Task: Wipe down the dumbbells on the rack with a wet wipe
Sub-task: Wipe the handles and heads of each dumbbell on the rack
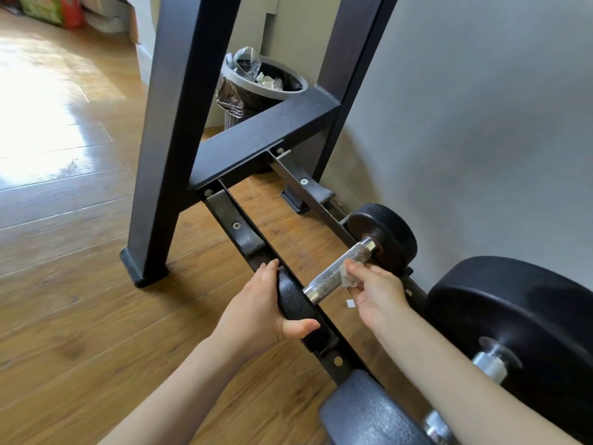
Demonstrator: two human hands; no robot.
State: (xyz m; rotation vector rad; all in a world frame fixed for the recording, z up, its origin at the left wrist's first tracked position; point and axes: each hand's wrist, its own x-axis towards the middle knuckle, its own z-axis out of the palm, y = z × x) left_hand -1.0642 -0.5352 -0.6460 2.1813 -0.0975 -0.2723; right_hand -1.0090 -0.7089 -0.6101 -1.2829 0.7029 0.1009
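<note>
Small black-plated dumbbell (340, 268), knurled steel handle: my left hand (266, 309) grips its near plate, right hand (375, 293) pinches crumpled grey wet wipe (348, 277) against handle—mid-wipe; plates probably next.

Shiny bumpy metal handle (337, 273), rough matt black weights (390, 232), shiny wood floor (80, 300), dark matt metal rack (266, 136).

No text, label, brand, number or sign can be read anywhere in the view. The colourful packaging (48, 9) at about eleven o'clock carries printing, but it is too blurred to make out. The small white square (350, 303) on the floor near the centre, at about five o'clock, shows no writing. The black dumbbell heads bear no legible markings.
</note>
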